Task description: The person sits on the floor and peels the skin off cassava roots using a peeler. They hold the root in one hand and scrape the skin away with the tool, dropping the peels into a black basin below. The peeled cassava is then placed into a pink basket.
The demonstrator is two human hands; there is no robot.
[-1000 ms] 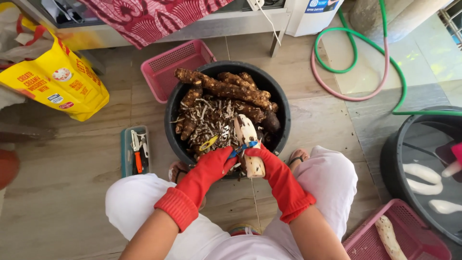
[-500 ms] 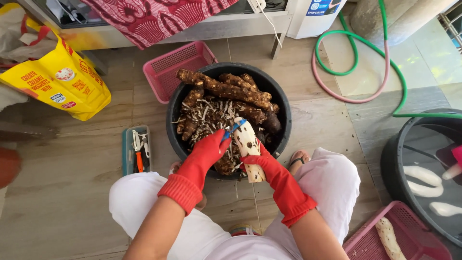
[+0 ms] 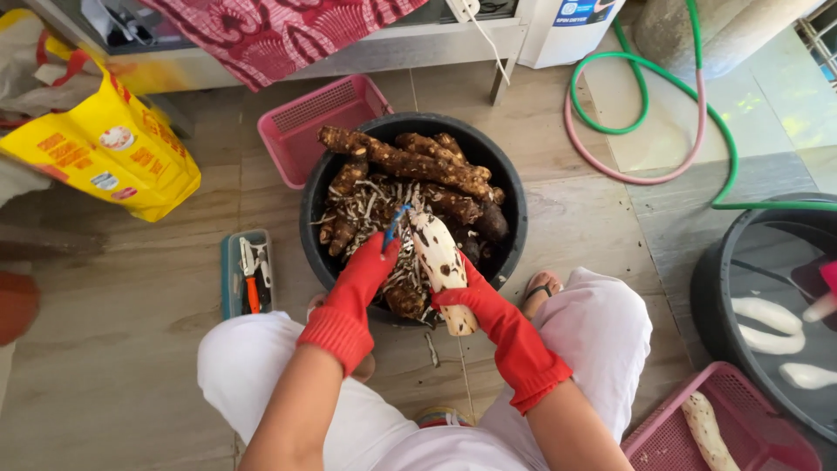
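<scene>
White, dark-speckled flesh on a half-peeled root (image 3: 443,266), held slanted over the near rim of a round black tub (image 3: 514,205). Gripped at its lower end by the right hand (image 3: 478,301) in a red rubber glove, fingers wrapped tight around it. Pressed against its upper left side, a blue-handled peeler (image 3: 394,224), clasped in the left hand (image 3: 366,270), likewise red-gloved and closed around the handle. Both hands close together, root between them, just above the tub's near edge.

Inside the tub: brown unpeeled roots (image 3: 410,161) piled toward the far side, pale peel shavings (image 3: 370,205) heaped beneath the hands.

On the floor, touching the tub's far left rim, an empty pink basket (image 3: 314,122). Left of the tub, a small teal tray (image 3: 234,275) with tools. Further left, a yellow bag (image 3: 109,157). At the right edge of the floor, a second black tub (image 3: 711,296) of water with peeled white roots (image 3: 767,318) in it. Near right corner: another pink basket (image 3: 741,410) holding one peeled root. Far right, a coiled green and pink hose (image 3: 649,83).
</scene>
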